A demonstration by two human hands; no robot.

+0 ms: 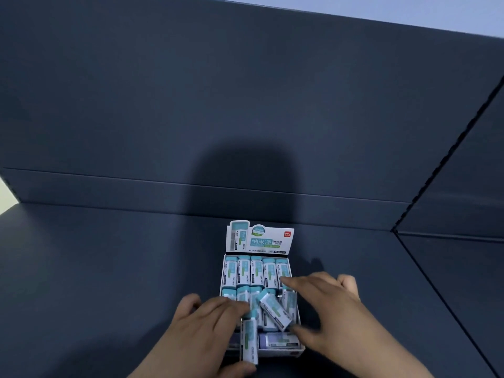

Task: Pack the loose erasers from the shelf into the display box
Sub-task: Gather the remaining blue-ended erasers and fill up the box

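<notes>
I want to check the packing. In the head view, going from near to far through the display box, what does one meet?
First the held eraser, tilted eraser, back row of erasers, header card, shelf back panel.

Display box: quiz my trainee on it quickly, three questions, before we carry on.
1. True or false: the display box has five erasers side by side in its back row.
2. Which hand grips an eraser at the front wall? A left hand; B the other; C neither.
3. Fill in: the front erasers lie ____ (neat/jumbled).
Key: 1 true; 2 A; 3 jumbled.
</notes>
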